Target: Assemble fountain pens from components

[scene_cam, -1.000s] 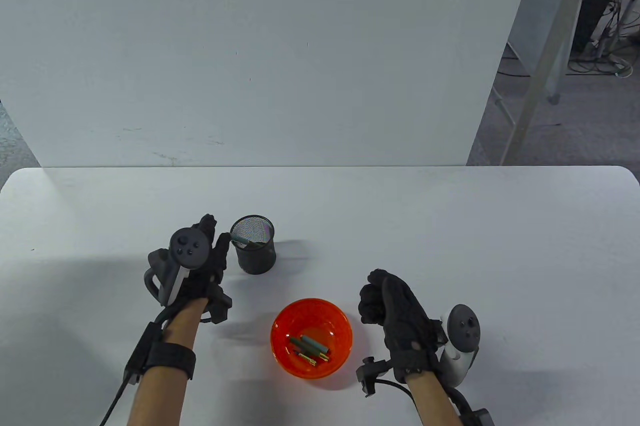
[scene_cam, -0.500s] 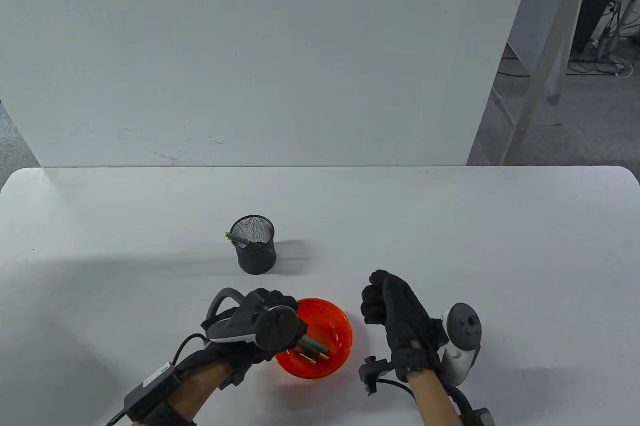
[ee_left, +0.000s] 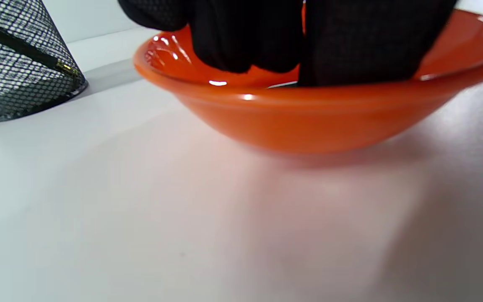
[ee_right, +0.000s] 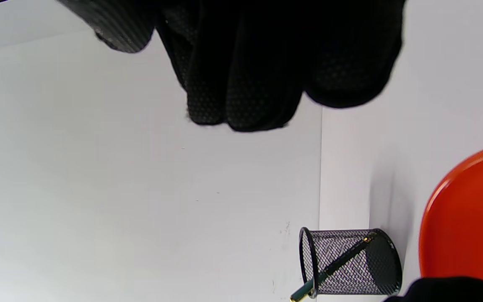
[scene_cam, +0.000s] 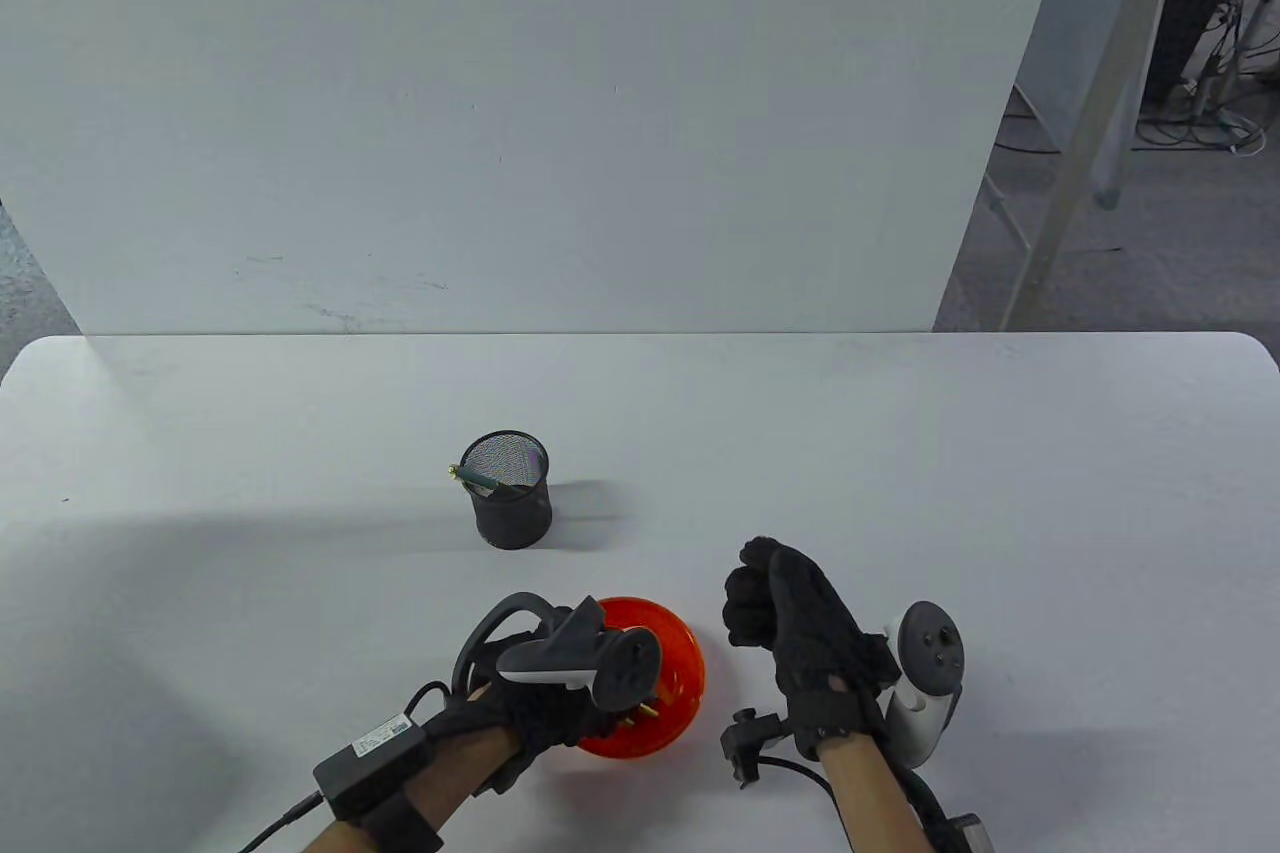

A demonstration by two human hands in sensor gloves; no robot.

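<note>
White label (scene_cam: 384, 733), print unreadable

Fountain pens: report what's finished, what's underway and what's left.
Done: one assembled pen leans in the mesh pen cup. Underway: the left hand reaches into the orange bowl; its fingers dip below the rim, any grip hidden. The right hand waits curled beside the bowl. Left: gold-tipped parts remain in the bowl.

Black mesh gloves; bare forearms; grey-white trackers; black cables
</note>
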